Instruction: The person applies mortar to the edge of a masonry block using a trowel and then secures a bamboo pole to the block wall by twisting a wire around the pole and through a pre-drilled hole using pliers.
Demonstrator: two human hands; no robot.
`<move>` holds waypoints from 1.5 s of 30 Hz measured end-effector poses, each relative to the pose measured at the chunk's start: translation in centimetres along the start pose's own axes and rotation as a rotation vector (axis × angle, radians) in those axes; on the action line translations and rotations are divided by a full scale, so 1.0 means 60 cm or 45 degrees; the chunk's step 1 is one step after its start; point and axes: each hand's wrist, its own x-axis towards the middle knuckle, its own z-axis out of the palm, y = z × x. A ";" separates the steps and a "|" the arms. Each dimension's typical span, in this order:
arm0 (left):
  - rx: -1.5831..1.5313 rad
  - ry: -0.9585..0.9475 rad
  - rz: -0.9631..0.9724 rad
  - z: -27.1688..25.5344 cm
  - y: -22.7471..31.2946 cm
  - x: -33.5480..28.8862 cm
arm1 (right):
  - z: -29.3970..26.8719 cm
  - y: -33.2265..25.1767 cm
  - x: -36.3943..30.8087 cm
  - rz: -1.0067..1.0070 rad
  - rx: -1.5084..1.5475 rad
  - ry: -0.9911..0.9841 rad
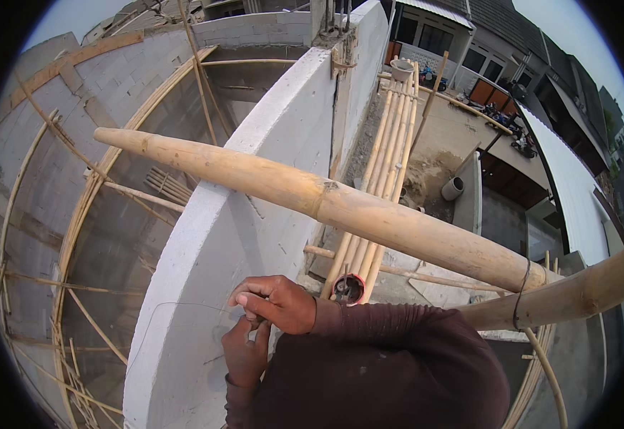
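My right hand [283, 304] and my left hand [246, 352] meet close in front of my body, beside the white block wall [176, 322]. The fingers of both are closed together around a thin wire [183, 303]. From my fingertips the wire runs left across the wall top and bends down along its outer side. What exactly lies between the fingertips is partly hidden. A thick bamboo pole [276, 179] crosses over the wall just beyond my hands. Binding [523, 293] ties it to another bamboo pole [576, 289] at the right.
Several bamboo poles form a narrow walkway [390, 150] right of the wall. A red-rimmed container [350, 287] sits on its near end, a grey bucket [401, 69] at its far end. Bamboo scaffolding [76, 264] stands in the deep space at left. Houses [469, 57] and motorbikes [498, 118] lie below.
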 end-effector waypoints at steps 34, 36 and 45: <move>-1.694 2.302 -0.182 -0.078 -0.043 -0.338 | 0.208 0.060 0.043 0.394 0.522 -1.097; -1.473 2.591 -0.160 -0.107 -0.043 -0.366 | 0.237 0.068 0.045 0.464 0.540 -1.103; -1.270 2.940 0.057 -0.136 -0.099 -0.444 | 0.275 0.065 0.048 0.565 0.493 -1.161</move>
